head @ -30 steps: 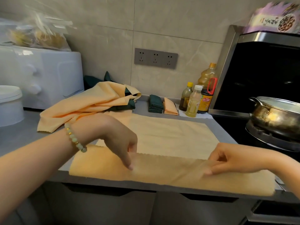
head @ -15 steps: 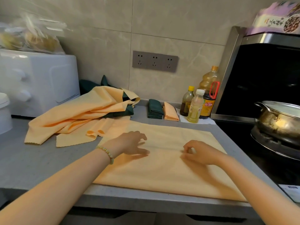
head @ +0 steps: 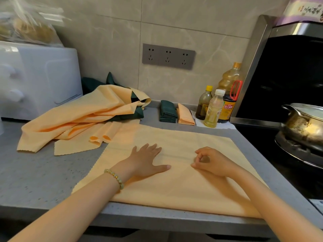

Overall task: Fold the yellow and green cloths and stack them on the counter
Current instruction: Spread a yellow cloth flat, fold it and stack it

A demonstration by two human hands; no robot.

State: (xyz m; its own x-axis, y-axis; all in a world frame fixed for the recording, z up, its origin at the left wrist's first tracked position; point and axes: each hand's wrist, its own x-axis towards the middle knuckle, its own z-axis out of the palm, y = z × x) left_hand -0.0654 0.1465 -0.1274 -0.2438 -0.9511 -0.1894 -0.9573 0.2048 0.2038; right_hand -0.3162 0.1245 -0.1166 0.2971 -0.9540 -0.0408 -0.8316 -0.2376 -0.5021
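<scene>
A yellow cloth (head: 176, 186), folded in half, lies flat on the grey counter (head: 40, 173) in front of me. My left hand (head: 146, 159) rests flat on its middle with fingers spread. My right hand (head: 211, 161) sits on the cloth to the right, thumb and forefinger curled together at the fabric; whether they pinch it I cannot tell. A heap of loose yellow cloths (head: 76, 119) lies at the back left, with dark green cloth (head: 131, 115) under it. A folded green stack (head: 167, 111) and a folded yellow stack (head: 185, 116) stand side by side near the wall.
A white appliance (head: 38, 81) stands at the back left. Three bottles (head: 216, 105) stand by the wall, right of the folded stacks. A steel pot (head: 304, 124) sits on the stove at the right. The counter's front edge runs just below the cloth.
The near edge of the cloth was carried up and over onto the far half. Both hands moved from the counter's front edge to the middle, and the left hand has flattened.
</scene>
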